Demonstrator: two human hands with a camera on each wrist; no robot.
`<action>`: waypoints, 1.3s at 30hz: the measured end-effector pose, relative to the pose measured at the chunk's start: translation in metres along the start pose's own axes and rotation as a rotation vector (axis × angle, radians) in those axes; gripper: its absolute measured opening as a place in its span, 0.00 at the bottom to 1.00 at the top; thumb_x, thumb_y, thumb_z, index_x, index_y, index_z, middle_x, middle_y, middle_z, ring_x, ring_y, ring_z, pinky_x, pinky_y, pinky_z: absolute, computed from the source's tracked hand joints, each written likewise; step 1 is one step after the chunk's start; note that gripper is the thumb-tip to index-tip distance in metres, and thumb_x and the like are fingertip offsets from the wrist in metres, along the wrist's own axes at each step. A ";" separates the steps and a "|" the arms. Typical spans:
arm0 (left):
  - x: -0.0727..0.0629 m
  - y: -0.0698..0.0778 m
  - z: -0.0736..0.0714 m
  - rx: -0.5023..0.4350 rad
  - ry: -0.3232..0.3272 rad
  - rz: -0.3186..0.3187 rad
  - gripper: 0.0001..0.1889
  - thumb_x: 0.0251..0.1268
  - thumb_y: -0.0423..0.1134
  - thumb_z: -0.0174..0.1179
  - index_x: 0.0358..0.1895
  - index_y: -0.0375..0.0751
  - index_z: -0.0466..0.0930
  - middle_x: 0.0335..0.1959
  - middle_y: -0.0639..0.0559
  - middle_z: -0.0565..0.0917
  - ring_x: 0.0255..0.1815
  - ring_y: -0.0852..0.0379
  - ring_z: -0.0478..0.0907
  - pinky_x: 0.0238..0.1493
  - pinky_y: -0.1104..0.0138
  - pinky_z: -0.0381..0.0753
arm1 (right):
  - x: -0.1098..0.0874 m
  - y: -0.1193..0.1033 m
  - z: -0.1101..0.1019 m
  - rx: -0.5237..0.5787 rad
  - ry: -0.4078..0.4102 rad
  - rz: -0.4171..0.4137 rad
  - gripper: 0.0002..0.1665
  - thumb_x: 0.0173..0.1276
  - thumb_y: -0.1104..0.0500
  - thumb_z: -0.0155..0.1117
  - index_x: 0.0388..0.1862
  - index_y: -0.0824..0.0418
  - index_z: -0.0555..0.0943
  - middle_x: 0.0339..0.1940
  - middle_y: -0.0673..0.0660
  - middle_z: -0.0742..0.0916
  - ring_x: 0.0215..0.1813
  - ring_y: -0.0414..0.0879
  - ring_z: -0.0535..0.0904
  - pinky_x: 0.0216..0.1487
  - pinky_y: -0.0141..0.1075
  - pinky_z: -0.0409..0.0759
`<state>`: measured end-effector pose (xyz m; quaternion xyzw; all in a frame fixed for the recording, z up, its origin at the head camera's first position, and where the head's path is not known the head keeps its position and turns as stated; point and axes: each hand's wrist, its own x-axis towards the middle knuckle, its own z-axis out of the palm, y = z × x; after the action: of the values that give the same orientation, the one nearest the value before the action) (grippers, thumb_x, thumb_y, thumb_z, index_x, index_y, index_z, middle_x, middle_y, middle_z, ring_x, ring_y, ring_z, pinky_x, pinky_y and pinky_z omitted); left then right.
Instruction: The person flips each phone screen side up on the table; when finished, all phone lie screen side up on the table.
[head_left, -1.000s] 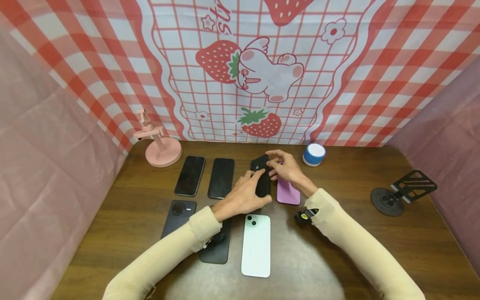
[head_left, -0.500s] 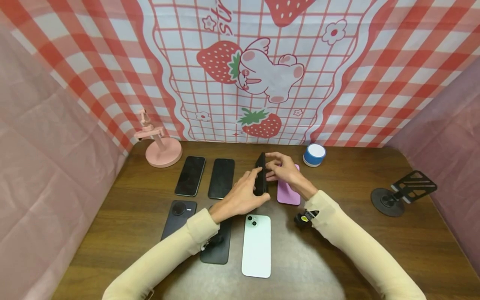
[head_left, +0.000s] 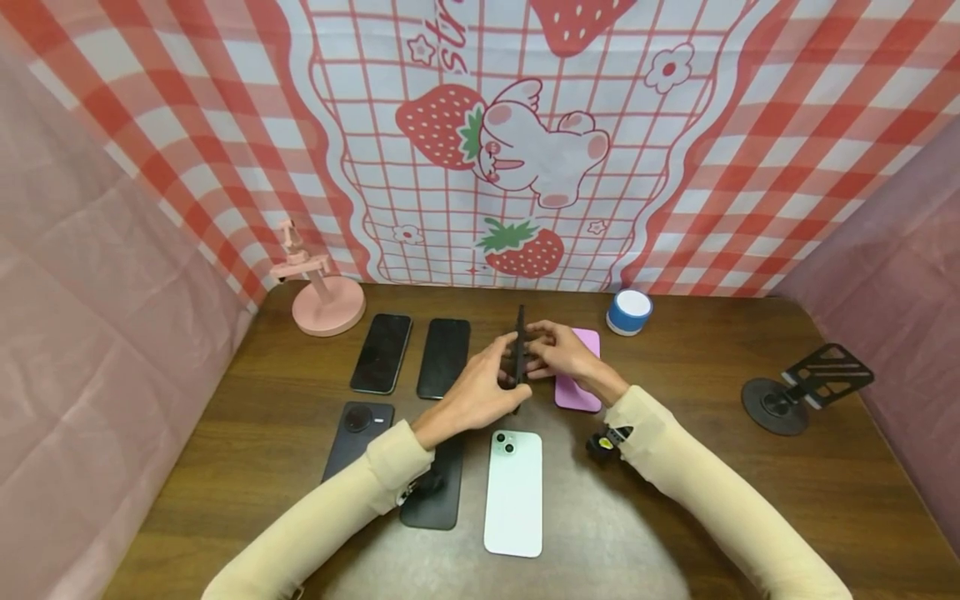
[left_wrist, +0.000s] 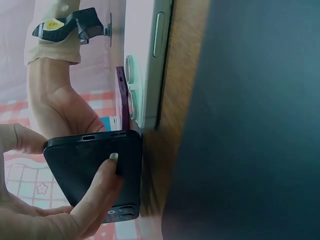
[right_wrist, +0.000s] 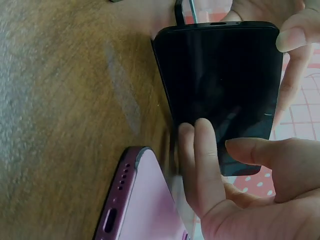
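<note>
In the head view a black phone [head_left: 521,337] stands on its long edge over the middle of the table. My left hand [head_left: 476,387] grips it from the left; in the left wrist view the thumb is at a corner and a finger lies on its camera side. My right hand [head_left: 566,354] touches the other face: the right wrist view shows its fingertips [right_wrist: 202,130] against the dark screen. Under the right hand lies a purple phone [head_left: 577,393]. A mint-green phone [head_left: 513,500] rests back up, nearer the body.
Two phones lie with dark screens up, a left one [head_left: 381,353] and a right one [head_left: 443,358]. Two dark phones, a grey-blue one [head_left: 358,433] and a black one [head_left: 431,504], lie partly beneath the left sleeve. Around stand a pink stand [head_left: 328,306], blue-and-white cylinder [head_left: 629,312] and black stand [head_left: 776,406].
The black phone has turned from leaning, with its camera side showing, to upright on its edge. The right hand has shifted slightly down and left, its fingers now against the screen.
</note>
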<state>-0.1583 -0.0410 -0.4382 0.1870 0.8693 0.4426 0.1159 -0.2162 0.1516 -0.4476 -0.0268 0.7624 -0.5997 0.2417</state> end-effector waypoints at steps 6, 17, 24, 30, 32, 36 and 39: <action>0.001 -0.005 -0.003 -0.040 0.034 0.013 0.43 0.65 0.41 0.62 0.83 0.40 0.54 0.68 0.36 0.78 0.52 0.48 0.87 0.48 0.59 0.87 | 0.001 0.000 0.002 -0.016 -0.009 0.031 0.30 0.81 0.63 0.54 0.78 0.70 0.63 0.62 0.76 0.81 0.35 0.44 0.89 0.42 0.37 0.90; -0.002 -0.008 -0.012 -0.060 0.067 -0.021 0.38 0.69 0.36 0.62 0.80 0.38 0.60 0.62 0.37 0.82 0.51 0.45 0.87 0.45 0.58 0.88 | 0.000 -0.002 0.004 -0.079 -0.003 0.059 0.32 0.79 0.61 0.60 0.77 0.71 0.65 0.62 0.75 0.83 0.34 0.43 0.90 0.39 0.37 0.90; -0.002 -0.012 -0.018 -0.061 0.108 -0.053 0.35 0.67 0.33 0.64 0.77 0.36 0.66 0.54 0.40 0.82 0.43 0.51 0.87 0.39 0.64 0.86 | -0.002 -0.004 0.004 -0.109 0.011 0.040 0.34 0.77 0.62 0.63 0.77 0.72 0.65 0.55 0.73 0.86 0.33 0.43 0.89 0.38 0.37 0.90; -0.001 -0.015 -0.021 -0.048 0.123 -0.096 0.36 0.63 0.32 0.66 0.75 0.31 0.68 0.51 0.40 0.81 0.41 0.53 0.87 0.40 0.65 0.85 | -0.002 -0.005 0.003 -0.145 0.024 0.016 0.40 0.71 0.62 0.69 0.76 0.74 0.65 0.48 0.70 0.89 0.32 0.44 0.88 0.37 0.38 0.90; -0.001 -0.016 -0.021 -0.038 0.114 -0.111 0.36 0.63 0.31 0.67 0.75 0.30 0.68 0.51 0.39 0.81 0.41 0.53 0.87 0.40 0.66 0.84 | -0.002 -0.005 0.004 -0.169 0.035 0.007 0.41 0.70 0.62 0.71 0.76 0.74 0.66 0.45 0.68 0.89 0.32 0.44 0.87 0.37 0.38 0.89; -0.002 -0.017 -0.022 -0.026 0.086 -0.125 0.36 0.64 0.30 0.67 0.75 0.28 0.67 0.50 0.38 0.81 0.42 0.52 0.88 0.39 0.67 0.84 | -0.003 -0.004 0.004 -0.222 0.066 -0.002 0.42 0.68 0.61 0.74 0.76 0.72 0.67 0.43 0.65 0.89 0.31 0.45 0.87 0.35 0.38 0.89; -0.003 -0.017 -0.023 -0.011 0.067 -0.136 0.36 0.64 0.30 0.68 0.75 0.27 0.66 0.51 0.37 0.81 0.44 0.49 0.89 0.39 0.66 0.86 | -0.004 -0.004 0.005 -0.257 0.086 -0.007 0.42 0.67 0.61 0.75 0.75 0.71 0.68 0.42 0.65 0.89 0.30 0.45 0.87 0.33 0.38 0.89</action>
<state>-0.1678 -0.0680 -0.4385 0.1118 0.8809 0.4446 0.1177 -0.2115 0.1472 -0.4438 -0.0345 0.8426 -0.4983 0.2014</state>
